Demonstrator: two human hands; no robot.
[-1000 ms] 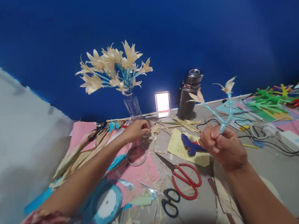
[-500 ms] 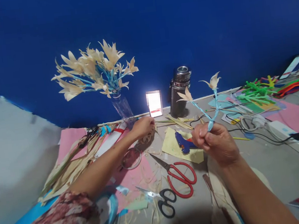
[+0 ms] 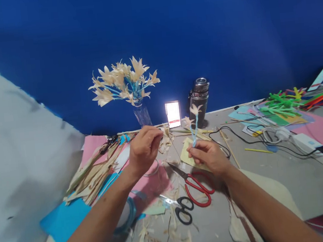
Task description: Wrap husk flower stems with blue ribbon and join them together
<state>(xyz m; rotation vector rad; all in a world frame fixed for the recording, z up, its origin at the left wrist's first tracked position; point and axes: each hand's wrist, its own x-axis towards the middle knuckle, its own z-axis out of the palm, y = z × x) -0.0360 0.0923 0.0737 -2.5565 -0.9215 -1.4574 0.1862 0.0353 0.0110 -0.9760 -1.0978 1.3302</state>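
In my right hand (image 3: 210, 156), a craft flower sprig (image 3: 194, 131) is pinched by its lower end. The sprig has two cream flowers on a forked stem wrapped in light blue. My left hand (image 3: 145, 147) is raised to the left of it, fingers pressed together; anything between the fingertips is hidden or too small to name. Behind my left hand stands a clear vase (image 3: 142, 114) holding a bunch of similar cream flowers (image 3: 127, 80). A sheet of yellow paper (image 3: 185, 153) lies partly under my right hand.
Red-handled scissors (image 3: 199, 188) and black-handled scissors (image 3: 184, 210) lie in front. A dark flask (image 3: 199, 99) and a lit phone (image 3: 173, 114) stand by the wall. Dried husk strips (image 3: 96, 174) are at left; cables and a power strip (image 3: 311, 145) at right, with green pipe cleaners (image 3: 283, 102).
My right hand has moved left with the flower sprig, closer to my left hand. My left hand has drawn back toward me from beside the phone. The blue glue gun is no longer visible.
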